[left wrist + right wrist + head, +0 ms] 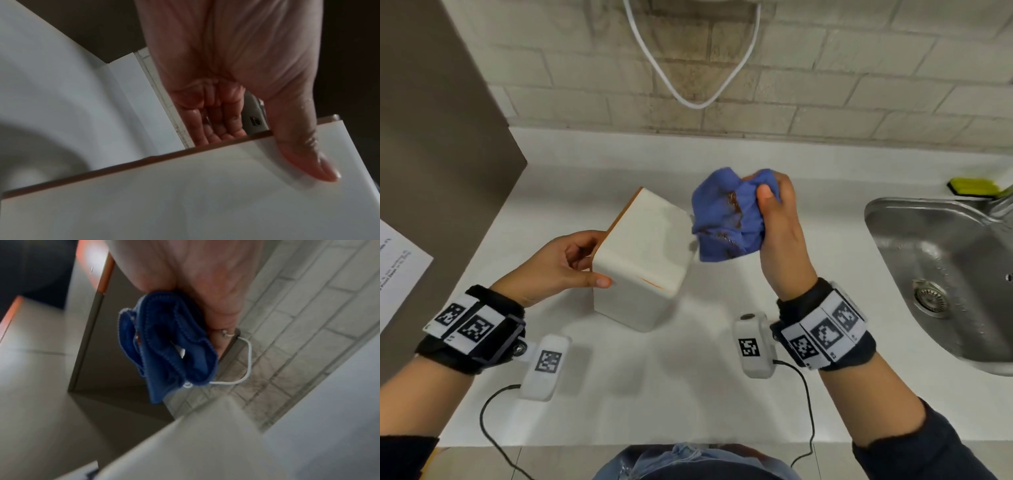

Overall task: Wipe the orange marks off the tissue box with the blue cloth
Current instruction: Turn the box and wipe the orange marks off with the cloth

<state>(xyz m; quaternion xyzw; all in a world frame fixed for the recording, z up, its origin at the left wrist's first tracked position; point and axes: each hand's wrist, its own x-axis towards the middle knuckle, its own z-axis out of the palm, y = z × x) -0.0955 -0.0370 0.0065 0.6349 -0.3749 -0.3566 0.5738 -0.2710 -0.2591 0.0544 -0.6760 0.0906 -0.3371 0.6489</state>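
Note:
A white tissue box (645, 253) is tilted above the white counter, with an orange edge along its far left side and a thin orange streak (652, 284) near its front corner. My left hand (571, 263) grips the box from the left, thumb on the near face and fingers behind it. In the left wrist view the thumb (304, 155) lies on the box (185, 203). My right hand (777, 212) holds the bunched blue cloth (726, 216), stained brown-orange, just right of the box and apart from it. The right wrist view shows the cloth (170, 344) hanging from that hand.
A steel sink (945, 274) lies at the right, with a yellow-green sponge (974, 186) behind it. A dark panel (438, 154) stands at the left with a paper sheet (397, 274) below it. A white cable (695, 68) loops on the tiled wall.

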